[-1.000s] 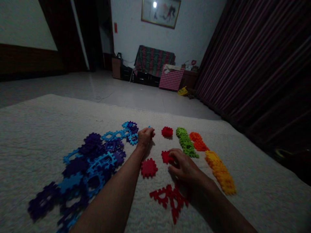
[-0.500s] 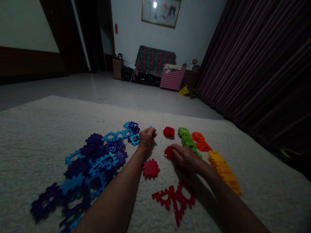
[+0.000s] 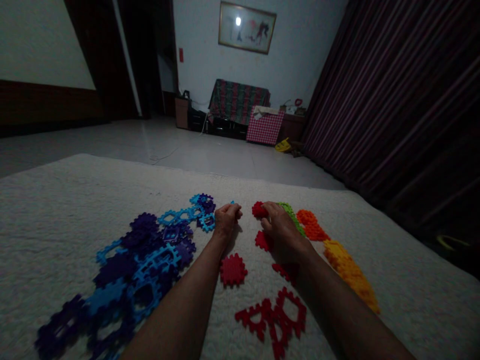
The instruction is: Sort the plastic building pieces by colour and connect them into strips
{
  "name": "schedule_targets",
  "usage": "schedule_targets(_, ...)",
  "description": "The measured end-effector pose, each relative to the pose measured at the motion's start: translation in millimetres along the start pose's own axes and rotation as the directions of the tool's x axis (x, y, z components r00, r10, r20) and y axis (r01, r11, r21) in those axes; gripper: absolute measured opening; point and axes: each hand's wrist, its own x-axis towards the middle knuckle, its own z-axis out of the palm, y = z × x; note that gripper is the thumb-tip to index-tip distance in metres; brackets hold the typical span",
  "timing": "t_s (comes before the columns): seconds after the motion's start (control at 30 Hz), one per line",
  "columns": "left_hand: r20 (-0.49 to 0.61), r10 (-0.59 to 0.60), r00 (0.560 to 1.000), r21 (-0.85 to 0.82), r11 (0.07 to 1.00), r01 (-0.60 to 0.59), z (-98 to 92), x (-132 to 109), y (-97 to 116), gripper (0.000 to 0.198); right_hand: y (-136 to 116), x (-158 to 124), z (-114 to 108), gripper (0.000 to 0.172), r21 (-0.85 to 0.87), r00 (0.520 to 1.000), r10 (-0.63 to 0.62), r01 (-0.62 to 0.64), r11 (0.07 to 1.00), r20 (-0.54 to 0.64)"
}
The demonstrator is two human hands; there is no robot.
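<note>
The step in hand seems to be the right hand (image 3: 282, 224) dealing with a red piece (image 3: 258, 209) that sits just beyond its fingertips, to their left. To do this well, the thumb and fingers should take the piece by its toothed rim on opposite sides, so that it is pinched evenly and does not tip. A light touch looks enough. The wrist is best lifted a little, since a smaller red piece (image 3: 263, 241) lies just below the hand and a red triangle (image 3: 285, 271) lies partly hidden beside the forearm; a dragging sleeve of skin could nudge either one. The fingers should also clear the green row (image 3: 292, 214), which runs close behind the knuckles.

The right arm reaches forward and inward, palm down, with the thumb standing apart from the fingers; a firm grip is not evident. The left hand (image 3: 225, 220) is well apart from the right, its fingers curled together, apparently pinching a light-blue piece (image 3: 232, 202), of which only a tip shows. Left of that hand spreads the blue and purple pile (image 3: 144, 260); a red square (image 3: 233, 270) lies below it, between the forearms.
</note>
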Motion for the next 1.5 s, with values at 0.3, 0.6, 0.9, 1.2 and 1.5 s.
schedule_targets(0.3,0.008,-0.019,1.0,0.002,1.0,0.019,0.3,1.8,-3.0,0.025,19.6,30.6,12.7,0.025,-0.115,0.989,0.096,-0.083,0.99,0.115)
schedule_targets(0.6,0.012,-0.028,1.0,0.003,1.0,0.028,-0.1,0.4,-1.6,0.026,39.4,35.6,13.4,0.044,0.042,1.0,0.029,-0.029,0.999,0.012)
schedule_targets(0.9,0.008,-0.015,1.0,0.006,1.0,0.015,0.4,0.1,-0.8,0.026,17.9,-1.5,5.6,0.038,-0.021,0.997,-0.075,0.075,0.997,0.012)
schedule_targets(1.2,0.014,-0.021,1.0,0.01,1.0,0.021,-0.1,4.7,-7.6,0.025,22.6,-4.1,3.1,0.052,-0.034,0.995,-0.104,0.104,0.994,0.008)
schedule_targets(1.5,0.007,-0.001,1.0,-0.006,1.0,0.001,1.0,-2.1,1.9,0.024,6.2,-35.3,-24.4,0.026,0.077,0.952,-0.009,-0.015,0.997,0.306)
